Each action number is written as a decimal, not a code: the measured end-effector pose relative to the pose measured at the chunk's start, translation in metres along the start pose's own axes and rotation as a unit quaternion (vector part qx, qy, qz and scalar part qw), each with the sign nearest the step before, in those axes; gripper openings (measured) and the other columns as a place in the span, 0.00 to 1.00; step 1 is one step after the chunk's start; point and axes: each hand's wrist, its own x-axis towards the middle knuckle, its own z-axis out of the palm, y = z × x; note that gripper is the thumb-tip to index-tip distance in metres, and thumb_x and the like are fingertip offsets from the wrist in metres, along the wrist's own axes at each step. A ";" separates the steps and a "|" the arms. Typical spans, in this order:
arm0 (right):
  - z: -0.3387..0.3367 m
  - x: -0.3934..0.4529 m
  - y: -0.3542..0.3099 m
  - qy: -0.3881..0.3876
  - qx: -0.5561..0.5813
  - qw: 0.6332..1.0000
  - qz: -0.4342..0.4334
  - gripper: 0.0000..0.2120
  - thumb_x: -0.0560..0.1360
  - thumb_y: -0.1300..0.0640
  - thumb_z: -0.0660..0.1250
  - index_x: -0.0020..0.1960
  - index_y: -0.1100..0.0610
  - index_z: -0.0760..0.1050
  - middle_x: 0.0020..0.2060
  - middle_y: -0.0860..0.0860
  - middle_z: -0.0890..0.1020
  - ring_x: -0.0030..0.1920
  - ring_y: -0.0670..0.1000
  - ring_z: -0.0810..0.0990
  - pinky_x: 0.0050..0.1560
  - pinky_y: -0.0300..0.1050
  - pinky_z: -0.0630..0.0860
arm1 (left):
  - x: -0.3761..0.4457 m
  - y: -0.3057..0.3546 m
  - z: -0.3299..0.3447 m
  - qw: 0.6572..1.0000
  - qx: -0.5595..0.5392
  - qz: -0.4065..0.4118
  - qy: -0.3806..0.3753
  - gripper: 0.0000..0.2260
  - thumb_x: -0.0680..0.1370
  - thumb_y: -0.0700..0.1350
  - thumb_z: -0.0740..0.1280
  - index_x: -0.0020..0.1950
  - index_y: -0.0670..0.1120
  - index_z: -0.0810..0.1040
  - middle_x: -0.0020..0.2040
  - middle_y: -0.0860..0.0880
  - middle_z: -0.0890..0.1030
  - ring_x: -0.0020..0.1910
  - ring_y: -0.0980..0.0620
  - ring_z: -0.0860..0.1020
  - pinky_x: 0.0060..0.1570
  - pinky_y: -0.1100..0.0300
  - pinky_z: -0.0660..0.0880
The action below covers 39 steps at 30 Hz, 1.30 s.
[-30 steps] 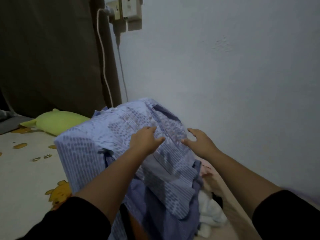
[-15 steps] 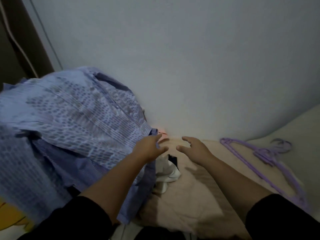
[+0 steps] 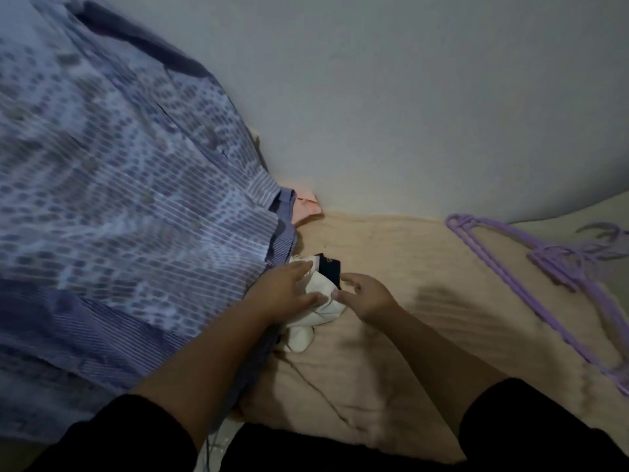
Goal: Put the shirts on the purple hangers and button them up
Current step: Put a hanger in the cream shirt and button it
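A blue patterned shirt (image 3: pixel 129 206) lies heaped over the left half of the view, against the wall. At its right edge lies a crumpled white garment (image 3: pixel 318 315) with a dark neck patch. My left hand (image 3: pixel 284 292) reaches over the blue shirt's edge, its spread fingers and thumb touching the white garment. My right hand (image 3: pixel 369 298) hovers at the garment's right side, fingers loosely bent and the thumb tip against the cloth. Purple hangers (image 3: pixel 544 267) lie stacked on the bedding to the right, away from both hands.
Beige bedding (image 3: pixel 425 335) covers the surface under my hands. A pale wall (image 3: pixel 408 97) runs close behind. A pink cloth (image 3: pixel 306 211) peeks out between the blue shirt and the wall. My dark-clothed lap fills the bottom edge.
The view has swung right and down. Both hands left the blue shirt and dropped onto the white garment beside it. The purple hangers have come into view on the right.
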 end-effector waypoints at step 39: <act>-0.061 -0.029 0.053 0.133 0.075 0.985 -0.078 0.20 0.74 0.51 0.69 0.63 0.56 0.75 0.62 0.51 0.75 0.60 0.46 0.72 0.55 0.31 0.62 | 0.011 0.040 0.044 0.993 -0.039 0.042 0.102 0.54 0.61 0.83 0.47 0.77 0.49 0.62 0.75 0.49 0.66 0.74 0.49 0.63 0.71 0.53 0.60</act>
